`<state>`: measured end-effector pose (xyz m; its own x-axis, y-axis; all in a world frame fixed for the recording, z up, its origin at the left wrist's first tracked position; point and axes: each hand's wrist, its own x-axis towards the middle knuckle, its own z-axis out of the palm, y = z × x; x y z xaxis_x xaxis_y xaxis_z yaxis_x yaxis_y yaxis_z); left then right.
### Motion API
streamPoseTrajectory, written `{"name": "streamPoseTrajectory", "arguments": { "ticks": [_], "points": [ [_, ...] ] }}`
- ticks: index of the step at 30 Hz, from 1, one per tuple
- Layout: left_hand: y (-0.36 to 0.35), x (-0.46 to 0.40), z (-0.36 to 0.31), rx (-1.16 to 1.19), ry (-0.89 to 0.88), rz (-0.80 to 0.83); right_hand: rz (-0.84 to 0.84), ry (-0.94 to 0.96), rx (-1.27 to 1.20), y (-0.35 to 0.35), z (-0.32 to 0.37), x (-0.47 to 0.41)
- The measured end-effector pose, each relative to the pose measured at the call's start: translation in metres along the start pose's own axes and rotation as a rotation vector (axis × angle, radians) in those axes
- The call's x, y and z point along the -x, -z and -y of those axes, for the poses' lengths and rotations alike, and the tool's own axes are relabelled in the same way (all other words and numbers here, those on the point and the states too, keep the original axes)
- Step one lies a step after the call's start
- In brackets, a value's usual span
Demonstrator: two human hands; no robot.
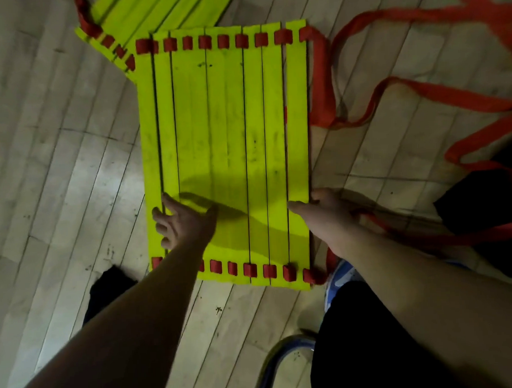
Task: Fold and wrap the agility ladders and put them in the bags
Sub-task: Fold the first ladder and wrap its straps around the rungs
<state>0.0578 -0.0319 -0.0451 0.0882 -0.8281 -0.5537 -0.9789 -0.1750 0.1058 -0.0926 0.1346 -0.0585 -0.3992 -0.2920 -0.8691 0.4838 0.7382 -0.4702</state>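
Both forearms reached down over wooden floor (57, 161). Left hand (181, 223) lay fingers spread, pressing the gathered yellow rungs (226, 154). Right hand (327, 211) gripped the outermost rung's edge, red strap (420, 95) trailing rightward. I judged gathering underway; stacking rungs next.

Rungs (226, 154) side by side in a flat row on floor (57, 173), centre, running near to far. Second rung batch (153, 13) far left, angled, partly under the row's far-left corner. Straps (420, 98) looped loose on floor right of row, reaching far right. Left hand (182, 223) resting on rungs, near-left part. Right hand (329, 211) at row's right edge, gripping rightmost rung. Bag (490, 207) right, near straps. Shoe (339, 278) just near of row's near-right corner. Metal tube (282, 354) nearest, bottom centre.
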Motion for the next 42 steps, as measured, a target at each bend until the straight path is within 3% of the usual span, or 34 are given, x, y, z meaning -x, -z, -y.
{"name": "streamPoseTrajectory", "arguments": {
  "ticks": [4, 10, 13, 18, 22, 24, 26, 29, 34, 39, 42],
  "points": [
    [-0.008, -0.006, 0.016, 0.018, -0.004, 0.075, 0.065, 0.023, 0.033, -0.021, 0.007, -0.001],
    [-0.022, 0.004, 0.014, 0.171, -0.020, 0.042, -0.102, 0.058, 0.064, -0.005, 0.011, 0.000],
    [-0.027, 0.009, 0.016, 0.270, 0.054, 0.080, -0.044, 0.087, 0.076, 0.003, 0.005, -0.003],
    [-0.032, 0.011, 0.014, 0.132, 0.131, 0.026, -0.010, 0.080, 0.060, 0.009, 0.007, -0.002],
    [-0.031, 0.007, 0.015, 0.359, 0.234, 0.001, 0.095, -0.012, -0.028, 0.016, 0.004, 0.001],
    [-0.034, 0.010, 0.018, 0.525, 0.229, 0.097, 0.131, -0.048, -0.035, 0.019, 0.005, 0.002],
    [-0.043, 0.018, 0.014, 0.520, 0.183, 0.225, 0.196, -0.086, -0.095, 0.020, 0.005, 0.002],
    [-0.047, 0.035, -0.001, 0.585, 0.161, 0.293, 0.266, -0.061, -0.096, 0.018, 0.006, 0.004],
    [-0.025, 0.052, -0.013, 1.047, 0.147, 0.557, 0.248, -0.077, -0.105, 0.013, 0.016, 0.014],
    [-0.003, 0.078, -0.049, 0.981, -0.075, 0.606, 0.368, -0.068, -0.252, 0.020, 0.032, 0.031],
    [0.011, 0.086, -0.069, 0.945, -0.113, 0.577, 0.284, 0.013, -0.338, 0.028, 0.048, 0.045]
  ]
}}
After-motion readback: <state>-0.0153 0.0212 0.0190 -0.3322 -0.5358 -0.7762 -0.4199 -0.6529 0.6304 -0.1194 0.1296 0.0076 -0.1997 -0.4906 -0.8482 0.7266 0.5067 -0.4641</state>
